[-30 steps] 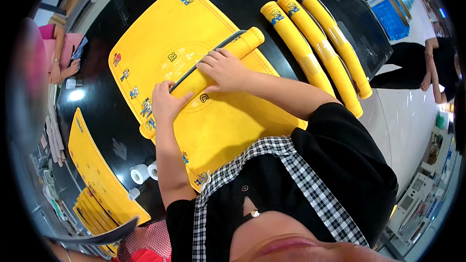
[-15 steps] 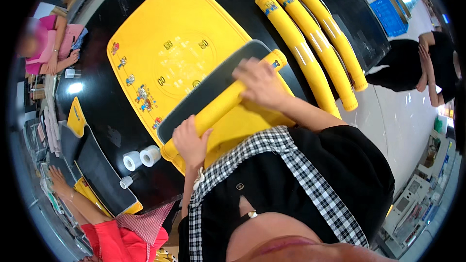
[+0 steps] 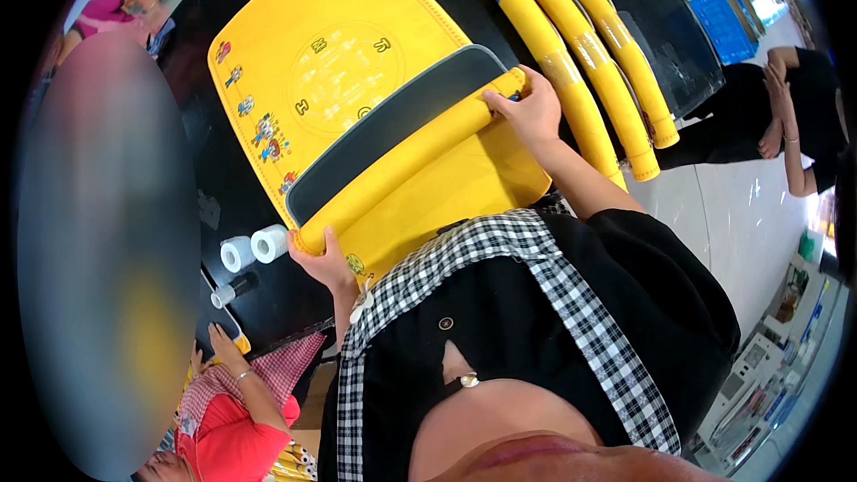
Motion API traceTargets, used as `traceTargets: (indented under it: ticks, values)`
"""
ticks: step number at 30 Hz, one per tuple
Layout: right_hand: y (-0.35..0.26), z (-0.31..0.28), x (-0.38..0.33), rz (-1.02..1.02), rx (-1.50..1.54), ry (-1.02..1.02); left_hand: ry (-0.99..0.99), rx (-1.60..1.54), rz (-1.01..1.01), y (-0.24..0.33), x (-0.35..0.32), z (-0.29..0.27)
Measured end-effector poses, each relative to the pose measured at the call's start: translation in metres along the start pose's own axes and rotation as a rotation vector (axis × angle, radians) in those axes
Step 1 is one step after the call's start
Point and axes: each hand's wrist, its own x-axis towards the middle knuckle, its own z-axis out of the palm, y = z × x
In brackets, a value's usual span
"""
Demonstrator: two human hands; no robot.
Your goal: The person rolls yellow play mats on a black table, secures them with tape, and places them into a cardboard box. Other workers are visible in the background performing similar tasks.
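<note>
Gripping both ends of a yellow roll (image 3: 406,154), that's the picture here, and it lies slantwise across a flat yellow mat (image 3: 263,45)! Down at the roll's lower-left end, the left hand (image 3: 321,261) is curled in close, thumb one side and fingers the other. Up at the far right end, the right hand (image 3: 536,113) has its thumb laid over the top, its fingers bent round the tip. A dark grey flap (image 3: 402,129) with rounded corners spreads from the roll's far side, over the mat's printed face. Beyond the right hand, three finished-looking yellow tubes (image 3: 571,58) lie side by side on the black table (image 3: 192,80). Near the left hand, two white tape rolls (image 3: 269,244) sit next to each other, a smaller roll (image 3: 223,296) just nearer. Lower left, a co-worker in red (image 3: 237,437) reaches to the table's edge!
</note>
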Motion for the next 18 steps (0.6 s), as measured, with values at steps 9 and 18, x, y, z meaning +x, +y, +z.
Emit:
traceTargets:
  ticks: [9,18]
  values:
    - [-0.007,-0.005,0.008,-0.078,-0.23,-0.055,-0.257,0.794,0.689,0.055,0.003,0.019]
    - [0.015,-0.003,-0.011,0.001,0.016,0.003,-1.15,0.488,0.809,0.099,0.083,0.153]
